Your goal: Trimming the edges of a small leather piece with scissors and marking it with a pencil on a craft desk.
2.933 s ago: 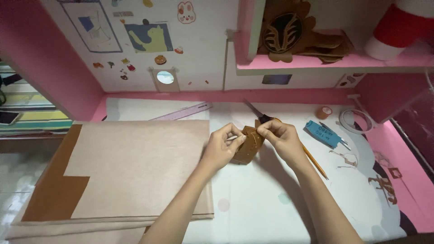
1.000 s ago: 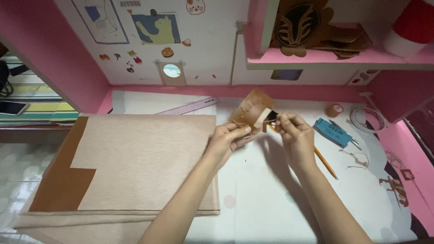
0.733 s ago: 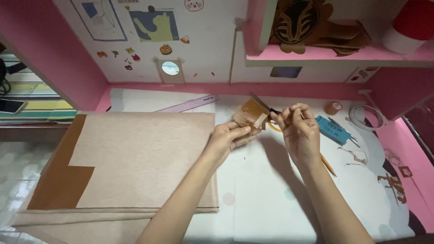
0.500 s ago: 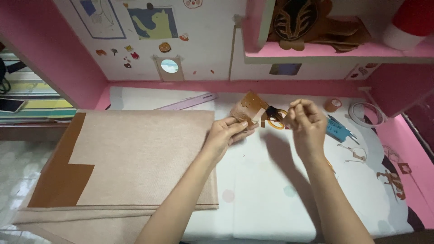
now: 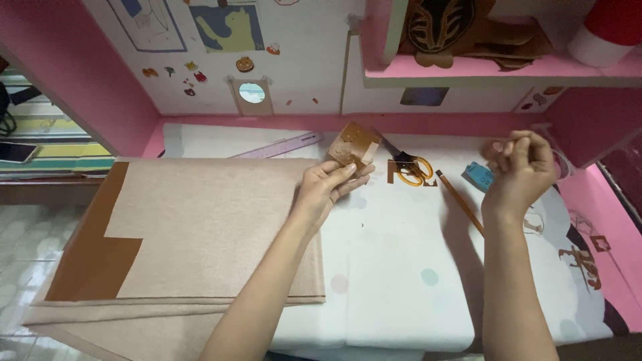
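Observation:
My left hand (image 5: 328,190) holds a small brown leather-like piece (image 5: 352,144) by its lower edge, lifted just above the white table cover (image 5: 401,267). My right hand (image 5: 521,167) is off to the right, well apart from the piece. Its fingers are pinched together, and whatever they pinch is too small to see. Orange-handled scissors (image 5: 411,167) lie between the two hands, on a small brown scrap (image 5: 394,175). A pencil (image 5: 460,200) lies diagonally just left of my right wrist.
A large beige fabric sheet (image 5: 200,227) over a brown layer (image 5: 87,261) covers the left of the table. A pale ruler (image 5: 281,145) lies at the back. A blue object (image 5: 478,175) sits by my right hand. Pink walls and a shelf (image 5: 495,67) close in the back.
My right hand has pulled away from the brown piece toward the right, fingers still pinched. My left hand keeps the piece in about the same place. The scissors now lie uncovered.

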